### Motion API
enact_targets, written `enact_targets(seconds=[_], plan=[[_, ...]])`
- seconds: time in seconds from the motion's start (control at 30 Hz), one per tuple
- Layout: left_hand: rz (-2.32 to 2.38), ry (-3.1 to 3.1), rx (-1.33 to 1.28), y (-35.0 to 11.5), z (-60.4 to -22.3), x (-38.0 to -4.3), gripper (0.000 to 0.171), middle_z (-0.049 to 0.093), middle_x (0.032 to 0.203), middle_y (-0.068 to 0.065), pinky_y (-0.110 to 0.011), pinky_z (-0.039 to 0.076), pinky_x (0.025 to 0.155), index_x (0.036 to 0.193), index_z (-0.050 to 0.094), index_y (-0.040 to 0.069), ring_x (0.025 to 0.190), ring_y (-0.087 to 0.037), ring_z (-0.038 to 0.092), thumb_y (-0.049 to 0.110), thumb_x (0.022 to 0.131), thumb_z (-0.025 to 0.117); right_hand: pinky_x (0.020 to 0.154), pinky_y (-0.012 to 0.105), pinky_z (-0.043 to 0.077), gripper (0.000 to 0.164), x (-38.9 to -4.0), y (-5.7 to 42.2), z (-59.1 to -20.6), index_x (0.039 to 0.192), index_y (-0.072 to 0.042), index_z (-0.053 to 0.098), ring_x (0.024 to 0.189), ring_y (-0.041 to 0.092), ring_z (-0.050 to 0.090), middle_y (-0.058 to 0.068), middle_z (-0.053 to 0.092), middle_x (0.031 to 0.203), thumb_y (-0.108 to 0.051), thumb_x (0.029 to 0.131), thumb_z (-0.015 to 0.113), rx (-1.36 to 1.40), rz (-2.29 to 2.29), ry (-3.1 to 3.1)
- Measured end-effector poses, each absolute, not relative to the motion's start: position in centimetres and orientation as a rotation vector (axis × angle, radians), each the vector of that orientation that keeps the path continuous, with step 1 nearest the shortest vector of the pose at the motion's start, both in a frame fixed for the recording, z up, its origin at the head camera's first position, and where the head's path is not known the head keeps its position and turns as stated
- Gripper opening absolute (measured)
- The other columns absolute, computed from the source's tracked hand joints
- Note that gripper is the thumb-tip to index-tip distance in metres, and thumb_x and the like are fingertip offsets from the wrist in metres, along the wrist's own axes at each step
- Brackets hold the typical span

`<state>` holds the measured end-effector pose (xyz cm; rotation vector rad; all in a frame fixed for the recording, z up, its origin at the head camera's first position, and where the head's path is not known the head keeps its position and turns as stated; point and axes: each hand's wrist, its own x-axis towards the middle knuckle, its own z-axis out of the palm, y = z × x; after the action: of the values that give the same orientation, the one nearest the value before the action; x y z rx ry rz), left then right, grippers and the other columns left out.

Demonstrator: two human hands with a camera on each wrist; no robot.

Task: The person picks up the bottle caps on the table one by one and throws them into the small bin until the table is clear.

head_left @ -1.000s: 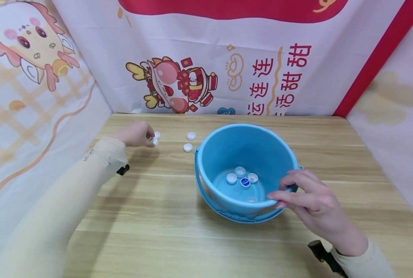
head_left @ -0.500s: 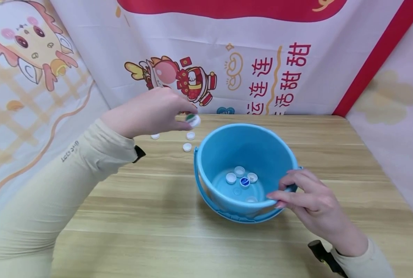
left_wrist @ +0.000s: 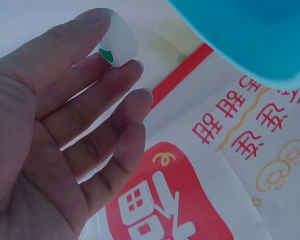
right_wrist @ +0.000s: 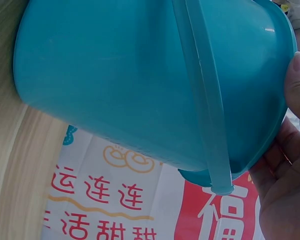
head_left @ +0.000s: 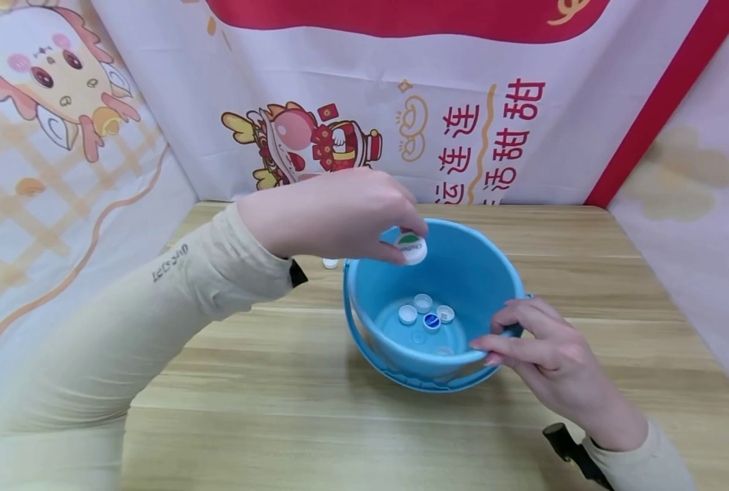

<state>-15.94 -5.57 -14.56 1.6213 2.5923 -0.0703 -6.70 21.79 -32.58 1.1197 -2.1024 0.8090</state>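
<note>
My left hand [head_left: 346, 215] pinches a white bottle cap [head_left: 412, 249] with a green mark, over the far left part of the blue bucket's [head_left: 370, 334] mouth. In the left wrist view the cap [left_wrist: 121, 40] sits between thumb and fingertips. My right hand [head_left: 554, 361] grips the bucket's near right rim, thumb on one side and fingers on the other; the right wrist view shows this hand [right_wrist: 290, 150] at the rim too. Several caps lie on the bucket floor, one of them with a blue top [head_left: 432, 322].
The bucket's handle [head_left: 389, 372] hangs down along its near side. On the wooden table [head_left: 247, 382], a white cap [head_left: 330, 262] shows left of the bucket, partly behind my left arm. Printed cloth [head_left: 364, 82] hangs behind the table and at both sides.
My left hand has lifted a cap off the table at the far left and carried it right, over the bucket. My right hand has stayed on the rim.
</note>
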Motion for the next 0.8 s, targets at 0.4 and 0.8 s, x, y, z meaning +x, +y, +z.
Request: enact_targets(seconds=[0.4,0.8], plan=[[-0.073,2.51,1.661,-4.2,-15.7,-15.7,0.04,0.071,0.108,0.001,-0.026,0.05,0.086,0.121,0.072,0.017,0.098,-0.012,0.062,0.038,0.087,0.076,0.092,0.013,0.044,0.034,-6.9,21.5,-32.6,0.101,-0.016,0.079,0.096,0.02,0.055,0.004,0.064,0.095,-0.041,0.097,0.057,1.14,0.801,-2.09],[-0.096,2.515,1.67,-4.1,-16.2,-15.7,0.047,0.07,0.108,0.0,-0.029,0.051,0.086,0.124,0.07,0.017,0.1,-0.014,0.061,0.044,0.086,0.075,0.087,0.014,0.044,0.034,-6.8,21.3,-32.4,0.098,-0.014,0.08,0.095,0.02,0.054,0.004,0.063,0.094,-0.04,0.096,0.058,1.143,0.799,-2.078]])
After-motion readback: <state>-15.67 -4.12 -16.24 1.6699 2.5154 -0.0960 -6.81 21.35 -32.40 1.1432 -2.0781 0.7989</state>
